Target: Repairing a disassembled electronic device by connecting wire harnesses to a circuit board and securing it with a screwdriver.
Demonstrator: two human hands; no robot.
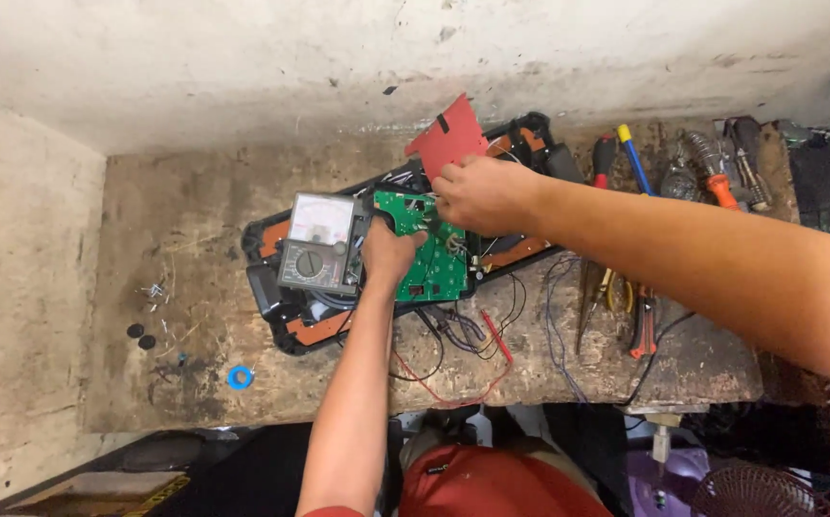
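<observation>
Head view: both hands point(388, 251) point(480, 191) grip green circuit board point(429, 251) (inside opened black-orange casing point(281, 316)).

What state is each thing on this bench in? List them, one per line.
Black and orange plastic casing: opened, lying flat.
Green circuit board: exposed, tilted, under both hands.
Grey analogue multimeter: resting on the casing.
Red sheet: lifted.
Left hand: on the board's edge.
Right hand: fingers curled over the board.
</observation>
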